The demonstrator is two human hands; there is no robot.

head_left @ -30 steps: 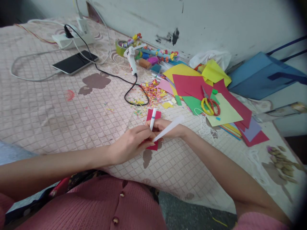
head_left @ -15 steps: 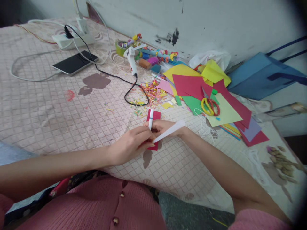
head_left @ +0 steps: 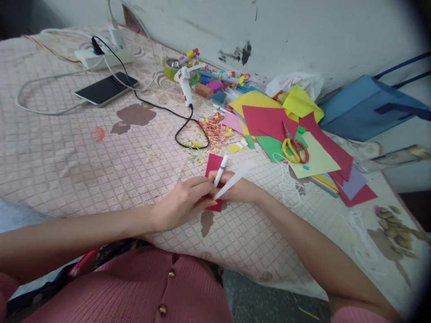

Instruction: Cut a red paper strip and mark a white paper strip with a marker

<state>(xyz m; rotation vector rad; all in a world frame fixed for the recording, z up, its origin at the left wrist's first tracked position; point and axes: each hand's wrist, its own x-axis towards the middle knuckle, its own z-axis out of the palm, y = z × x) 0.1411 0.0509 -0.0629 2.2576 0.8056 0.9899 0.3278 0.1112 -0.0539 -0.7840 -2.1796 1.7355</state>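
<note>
My left hand (head_left: 186,199) is closed, its thumb and fingertips pinching the lower end of a thin white paper strip (head_left: 234,180). The strip slants up to the right across my right hand (head_left: 242,190), its far end blurred. A white marker with a blue band (head_left: 221,169) sticks up between the fingertips of both hands, leaning right. The fingers of my right hand are closed around it; its lower end is hidden. Beneath the hands a red card (head_left: 213,164) lies on the patterned tablecloth (head_left: 161,161).
Paper scraps (head_left: 217,130), a white glue gun (head_left: 184,85) and its black cord lie beyond my hands. To the right are coloured sheets (head_left: 266,120), scissors (head_left: 294,150) and white string (head_left: 288,184). A phone (head_left: 106,89) and power strip (head_left: 104,58) are at left.
The marker's upper end has tipped to the right, and my right hand has shifted slightly. The paper strip's free end has moved a little left and up. My left hand stays about in place.
</note>
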